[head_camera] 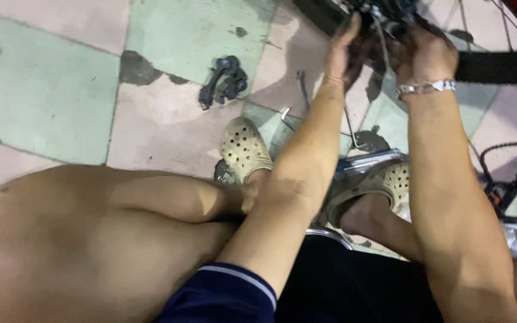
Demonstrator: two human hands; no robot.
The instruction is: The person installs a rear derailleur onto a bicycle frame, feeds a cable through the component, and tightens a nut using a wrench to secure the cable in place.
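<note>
Location type: informal bicycle repair spot, worked at floor level. Evidence: a tiled floor (55,90) in worn pink and green squares, stained dark along the joints and patched with grime. A black bicycle part (222,81) lies loose on the tiles. A black tyre (501,66) and thin wheel spokes (510,24) show at the upper right. Metal rods (300,90) and a coiled black cable (498,149) lie scattered nearby.

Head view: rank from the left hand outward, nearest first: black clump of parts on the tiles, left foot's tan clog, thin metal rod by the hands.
From the left hand:
1. Thin metal rod, just right of it, between both hands.
2. Black clump of parts, lying on the tiles to its left.
3. Tan clog, below-left, nearer the person.
</note>
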